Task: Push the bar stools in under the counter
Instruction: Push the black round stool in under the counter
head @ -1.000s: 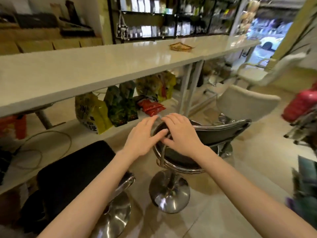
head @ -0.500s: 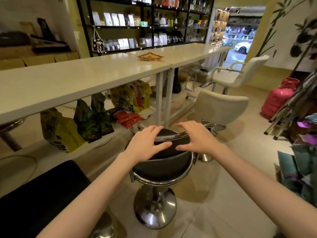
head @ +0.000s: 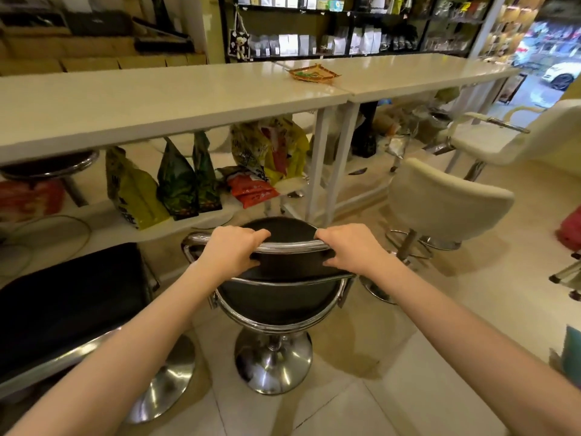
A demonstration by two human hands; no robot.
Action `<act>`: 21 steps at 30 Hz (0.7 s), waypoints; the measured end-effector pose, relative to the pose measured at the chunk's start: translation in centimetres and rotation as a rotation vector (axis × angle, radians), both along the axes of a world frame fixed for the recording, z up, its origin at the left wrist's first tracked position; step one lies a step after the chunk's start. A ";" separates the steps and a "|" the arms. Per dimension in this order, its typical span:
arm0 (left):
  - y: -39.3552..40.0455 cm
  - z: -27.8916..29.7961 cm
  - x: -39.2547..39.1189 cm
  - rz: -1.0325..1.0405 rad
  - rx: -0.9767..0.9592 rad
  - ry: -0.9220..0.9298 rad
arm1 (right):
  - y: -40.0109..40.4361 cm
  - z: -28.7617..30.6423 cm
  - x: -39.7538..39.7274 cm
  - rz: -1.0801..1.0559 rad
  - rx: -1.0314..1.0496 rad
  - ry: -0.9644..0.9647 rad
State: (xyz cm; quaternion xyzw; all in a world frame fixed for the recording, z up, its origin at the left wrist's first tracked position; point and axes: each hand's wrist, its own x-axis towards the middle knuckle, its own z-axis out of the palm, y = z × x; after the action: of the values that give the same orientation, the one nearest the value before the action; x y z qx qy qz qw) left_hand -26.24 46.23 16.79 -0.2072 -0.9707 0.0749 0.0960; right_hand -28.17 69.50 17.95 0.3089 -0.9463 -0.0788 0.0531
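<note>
A black bar stool (head: 276,297) with a chrome frame and a round chrome base stands in front of me, its low backrest turned toward me. My left hand (head: 231,248) grips the left part of the backrest's chrome top rail, fingers curled over it. My right hand (head: 349,247) grips the right part of the same rail. The stool stands just short of the white counter (head: 176,102). A second black stool (head: 69,303) stands at my lower left. A third black stool seat (head: 47,166) sits tucked under the counter at far left.
A low white shelf (head: 195,220) under the counter holds several snack bags (head: 176,180). White counter legs (head: 320,165) stand just right of the stool. Two cream chairs (head: 446,202) stand to the right. A woven tray (head: 314,73) lies on the counter.
Both hands shifted from lying on the stool's seat and rail to gripping the backrest rail, spread apart. The stool turned so its backrest faces me.
</note>
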 end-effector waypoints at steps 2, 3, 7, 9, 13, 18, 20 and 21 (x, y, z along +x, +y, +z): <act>0.2 0.0 -0.1 0.032 -0.004 -0.004 | 0.0 -0.2 -0.2 0.006 -0.002 0.022; 0.3 0.0 -0.2 0.046 -0.005 -0.005 | 0.0 -0.2 -0.3 0.008 -0.004 0.030; 0.4 -0.3 -0.5 0.096 -0.031 0.003 | -0.2 -0.8 -0.7 0.012 -0.006 0.072; 0.4 -0.3 -0.5 0.129 -0.028 -0.015 | -0.2 -1.3 -0.7 0.035 -0.083 0.150; 0.1 -0.5 -0.8 0.145 0.003 -0.042 | 0.2 -2.6 -1.3 0.044 -0.213 0.242; -0.3 0.1 -2.6 0.149 0.001 -0.034 | -1.0 -2.4 -3.0 -0.013 -0.277 0.272; -0.7 0.2 -3.3 0.148 -0.005 -0.031 | -1.4 -2.6 -3.7 -0.003 -0.306 0.276; -0.9 0.1 -3.7 0.146 -0.004 -0.025 | -1.6 -2.6 -4.1 0.002 -0.314 0.278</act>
State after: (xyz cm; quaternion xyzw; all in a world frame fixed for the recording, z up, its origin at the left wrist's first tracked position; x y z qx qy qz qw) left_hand -29.93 45.32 16.91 -0.1371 -0.9842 0.0811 0.0776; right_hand -32.23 67.92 15.37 0.2839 -0.9303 0.0278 0.2305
